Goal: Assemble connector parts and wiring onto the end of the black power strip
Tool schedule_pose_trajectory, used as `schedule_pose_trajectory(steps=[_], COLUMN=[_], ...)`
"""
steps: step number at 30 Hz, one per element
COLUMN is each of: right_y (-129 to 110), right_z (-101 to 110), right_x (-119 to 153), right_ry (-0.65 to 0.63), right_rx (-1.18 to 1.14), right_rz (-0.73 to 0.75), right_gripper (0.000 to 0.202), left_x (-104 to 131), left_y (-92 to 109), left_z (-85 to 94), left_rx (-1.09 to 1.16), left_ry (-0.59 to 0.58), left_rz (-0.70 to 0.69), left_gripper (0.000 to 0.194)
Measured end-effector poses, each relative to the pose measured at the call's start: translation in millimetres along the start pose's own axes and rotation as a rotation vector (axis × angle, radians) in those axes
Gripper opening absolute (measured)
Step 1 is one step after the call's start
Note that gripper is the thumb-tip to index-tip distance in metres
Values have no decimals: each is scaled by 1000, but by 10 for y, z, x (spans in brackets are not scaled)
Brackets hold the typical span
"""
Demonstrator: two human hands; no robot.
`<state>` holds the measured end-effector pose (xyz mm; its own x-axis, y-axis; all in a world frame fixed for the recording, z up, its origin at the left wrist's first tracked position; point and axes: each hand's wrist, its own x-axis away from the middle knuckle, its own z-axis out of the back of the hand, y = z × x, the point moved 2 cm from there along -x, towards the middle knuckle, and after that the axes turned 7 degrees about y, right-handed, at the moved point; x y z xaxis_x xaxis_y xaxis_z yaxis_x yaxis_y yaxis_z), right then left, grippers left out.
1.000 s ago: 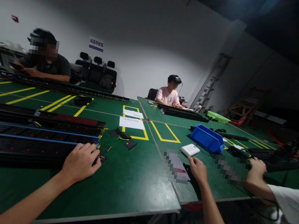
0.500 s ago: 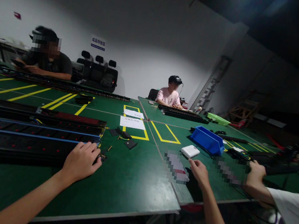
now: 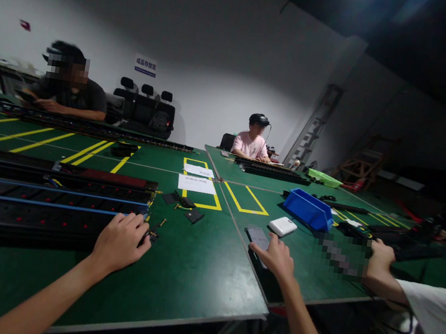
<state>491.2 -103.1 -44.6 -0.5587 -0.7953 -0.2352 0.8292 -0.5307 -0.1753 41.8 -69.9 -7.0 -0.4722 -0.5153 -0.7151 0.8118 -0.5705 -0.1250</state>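
My left hand [image 3: 122, 241] lies at the right end of a long black strip [image 3: 49, 221] with a row of red dots. Its fingers bend over the strip's end beside small black pieces; the fingertips are partly hidden. My right hand [image 3: 278, 257] is over a phone [image 3: 257, 237] lying on the green table, its thumb reaching across the screen and its other fingers spread. A white, rounded box-like device [image 3: 282, 226] sits just behind that hand. Loose black parts [image 3: 194, 216] and a small brass-coloured piece [image 3: 163, 222] lie to the right of the strips.
Beyond the white device stands a blue bin [image 3: 308, 209]. White paper sheets [image 3: 197, 184] lie within yellow tape lines. At the right, a co-worker's hand [image 3: 382, 254] rests by dark parts. Two other people sit across the table [image 3: 197, 276]. A green tray [image 3: 325, 178] stands farther back.
My right hand has moved left, from beside the white device onto the phone. My left hand stays at the strip's end.
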Motion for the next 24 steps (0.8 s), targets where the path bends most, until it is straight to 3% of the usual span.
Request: schedule_pose_trajectory(steps=[11,17,21,24], right_y=[-12,-34,-193,-478], right_z=[0,48,199,336], right_x=[-93,-75,-30,-12], right_ry=[-31,-49,15,63], right_rx=[-31,25,76,8], right_rz=[16,23,83,170], right_gripper=[76,80,77,70], left_x=[-3,10,18,18], left_y=[7,6,13,20], left_z=[9,-17,-29,-27], left_rx=[-7,-63,-74,-85], left_ry=[-10,-32,-47,-64], left_rz=[1,-16,-19,-20], left_gripper=[25,26,24,24])
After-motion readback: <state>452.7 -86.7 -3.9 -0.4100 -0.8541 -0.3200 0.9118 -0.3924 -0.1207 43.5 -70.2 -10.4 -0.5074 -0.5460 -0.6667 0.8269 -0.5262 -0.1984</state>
